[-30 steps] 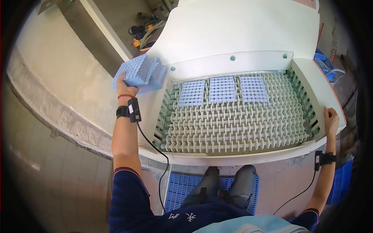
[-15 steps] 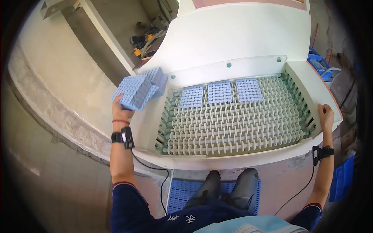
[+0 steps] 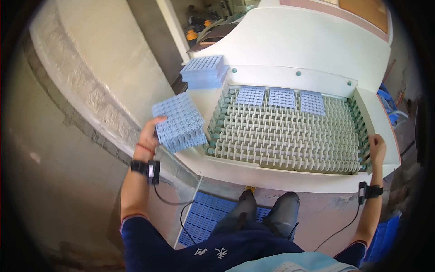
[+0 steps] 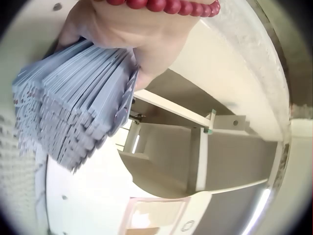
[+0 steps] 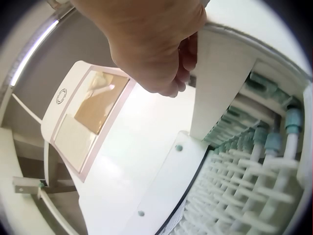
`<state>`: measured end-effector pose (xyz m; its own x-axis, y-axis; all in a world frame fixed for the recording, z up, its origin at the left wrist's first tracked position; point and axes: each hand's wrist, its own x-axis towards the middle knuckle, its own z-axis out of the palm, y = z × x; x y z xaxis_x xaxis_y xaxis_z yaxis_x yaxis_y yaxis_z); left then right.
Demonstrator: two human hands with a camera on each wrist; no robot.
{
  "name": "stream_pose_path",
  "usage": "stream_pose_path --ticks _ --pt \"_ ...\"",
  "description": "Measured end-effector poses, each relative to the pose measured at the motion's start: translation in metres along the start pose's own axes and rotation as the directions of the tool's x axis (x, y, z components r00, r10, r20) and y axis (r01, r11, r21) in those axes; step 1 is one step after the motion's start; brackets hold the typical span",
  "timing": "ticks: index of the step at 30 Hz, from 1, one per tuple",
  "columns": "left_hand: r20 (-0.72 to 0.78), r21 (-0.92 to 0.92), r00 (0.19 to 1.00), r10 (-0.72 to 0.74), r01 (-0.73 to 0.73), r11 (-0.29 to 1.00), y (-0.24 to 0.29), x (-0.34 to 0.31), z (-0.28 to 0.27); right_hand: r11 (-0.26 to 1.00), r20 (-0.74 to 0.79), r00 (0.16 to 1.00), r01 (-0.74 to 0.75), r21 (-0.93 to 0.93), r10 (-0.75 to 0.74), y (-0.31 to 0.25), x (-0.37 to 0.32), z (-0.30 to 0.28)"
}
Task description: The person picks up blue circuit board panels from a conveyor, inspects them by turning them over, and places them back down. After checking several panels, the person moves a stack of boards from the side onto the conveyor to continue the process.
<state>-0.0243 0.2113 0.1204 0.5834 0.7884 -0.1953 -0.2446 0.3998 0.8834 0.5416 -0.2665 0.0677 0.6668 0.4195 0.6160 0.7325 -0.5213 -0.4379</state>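
My left hand (image 3: 149, 131) grips a thick stack of light-blue gridded panels (image 3: 179, 119) by its left edge, over the left side of the machine's white frame. In the left wrist view, the edges of many thin panels (image 4: 78, 98) fan out below the palm. Three single panels (image 3: 282, 97) lie in a row on the far part of the conveyor with white wheel rollers (image 3: 281, 140). At the frame's right wall, my right hand (image 3: 377, 147) hangs with loosely curled fingers and holds nothing visible; the right wrist view shows its fingertips beside that wall.
Another pile of blue panels (image 3: 204, 75) stands at the frame's back left corner. Behind the rollers rises a white machine hood (image 3: 317, 45). A blue slatted mat (image 3: 206, 217) lies on the floor by my legs, and a cable runs from each wrist.
My left hand has drawn its stack away from the pile at the back left, towards me. The view has turned left; the right hand stays at the right side wall.
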Motion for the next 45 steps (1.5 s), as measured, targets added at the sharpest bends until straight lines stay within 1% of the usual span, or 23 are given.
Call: stream_pose_path --ticks 5,7,8,9,11,12,14,19,20,21,23,26,28,30,32,33,35,36,37,38,39,41,45 --pt "-0.033 0.221 0.997 -0.070 0.075 0.972 0.021 0.026 -0.008 0.941 0.215 0.962 0.093 0.326 -0.170 -0.169 -0.021 0.023" --pt "-0.310 0.624 0.909 -0.278 0.415 0.662 0.038 0.030 -0.010 0.863 0.337 0.896 0.093 0.496 -0.290 -0.217 -0.024 0.028" --pt "-0.406 0.756 0.892 -0.198 0.450 0.476 0.047 0.011 0.018 0.847 0.374 0.849 0.146 0.511 -0.372 -0.238 -0.023 0.031" --pt "-0.412 0.754 0.888 -0.201 0.457 0.472 0.057 0.000 0.028 0.813 0.414 0.809 0.130 0.567 -0.418 -0.258 -0.022 0.037" --pt "-0.472 0.879 0.876 0.097 0.458 0.134 0.069 -0.010 0.034 0.733 0.451 0.724 0.110 0.671 -0.522 -0.291 -0.021 0.056" --pt "-0.482 0.874 0.871 0.095 0.469 0.131 0.066 -0.015 0.028 0.688 0.451 0.680 0.108 0.718 -0.578 -0.306 -0.020 0.070" --pt "-0.241 0.957 0.913 0.330 0.165 0.240 0.056 -0.035 0.012 0.657 0.508 0.582 0.061 0.752 -0.635 -0.338 -0.021 0.101" --pt "0.059 0.972 0.905 0.422 -0.148 0.182 0.000 -0.070 0.015 0.703 0.660 0.456 -0.099 0.704 -0.597 -0.423 -0.018 0.177" --pt "0.132 0.949 0.881 0.455 -0.245 0.199 -0.011 -0.075 0.023 0.733 0.763 0.411 -0.270 0.625 -0.499 -0.439 -0.015 0.186" --pt "0.124 0.949 0.880 0.459 -0.241 0.204 -0.020 -0.076 0.025 0.740 0.851 0.342 -0.428 0.518 -0.398 -0.453 -0.014 0.194" --pt "0.198 0.975 0.803 0.563 -0.219 -0.031 -0.034 -0.075 0.029 0.703 0.853 0.344 -0.487 0.519 -0.392 -0.473 -0.019 0.204" --pt "0.266 0.964 0.756 0.597 -0.198 -0.179 -0.042 -0.086 0.051 0.644 0.841 0.363 -0.542 0.540 -0.401 -0.482 -0.023 0.224" --pt "0.299 0.954 0.753 0.587 -0.238 -0.181 -0.046 -0.092 0.060 0.636 0.835 0.368 -0.541 0.550 -0.409 -0.477 -0.025 0.224" --pt "0.351 0.936 0.746 0.566 -0.302 -0.182 -0.049 -0.098 0.069 0.500 0.885 0.252 -0.749 0.435 -0.392 -0.463 -0.020 0.209" --pt "0.431 0.900 0.698 0.572 -0.382 -0.212 -0.058 -0.110 0.082 0.419 0.882 0.274 -0.799 0.431 -0.384 -0.437 -0.025 0.199" --pt "0.434 0.882 0.650 0.624 -0.447 -0.148 -0.062 -0.117 0.090 0.345 0.869 0.281 -0.833 0.431 -0.408 -0.421 -0.028 0.192" --pt "0.311 0.721 0.641 0.702 -0.640 0.265 -0.085 -0.121 0.087 0.277 0.876 0.297 -0.867 0.414 -0.380 -0.389 -0.036 0.175" --pt "0.324 0.701 0.651 0.687 -0.652 0.288 -0.097 -0.120 0.090 0.260 0.883 0.308 -0.875 0.409 -0.354 -0.374 -0.039 0.165" --pt "0.254 0.425 0.778 0.574 -0.623 0.657 -0.111 -0.118 0.097 0.246 0.889 0.314 -0.881 0.403 -0.333 -0.359 -0.044 0.157" --pt "0.242 0.076 0.877 0.416 -0.444 0.893 -0.124 -0.115 0.105 0.262 0.880 0.335 -0.865 0.428 -0.336 -0.344 -0.050 0.152" --pt "0.248 0.063 0.880 0.405 -0.432 0.899 -0.140 -0.108 0.113 0.266 0.887 0.335 -0.867 0.422 -0.317 -0.335 -0.056 0.144" --pt "0.452 -0.343 0.873 0.185 -0.021 0.939 -0.170 -0.092 0.131 0.258 0.888 0.350 -0.866 0.428 -0.299 -0.321 -0.066 0.129" --pt "0.363 -0.483 0.925 0.111 0.085 0.871 -0.181 -0.075 0.168 0.396 0.903 0.371 -0.812 0.429 -0.216 -0.290 -0.082 0.118"
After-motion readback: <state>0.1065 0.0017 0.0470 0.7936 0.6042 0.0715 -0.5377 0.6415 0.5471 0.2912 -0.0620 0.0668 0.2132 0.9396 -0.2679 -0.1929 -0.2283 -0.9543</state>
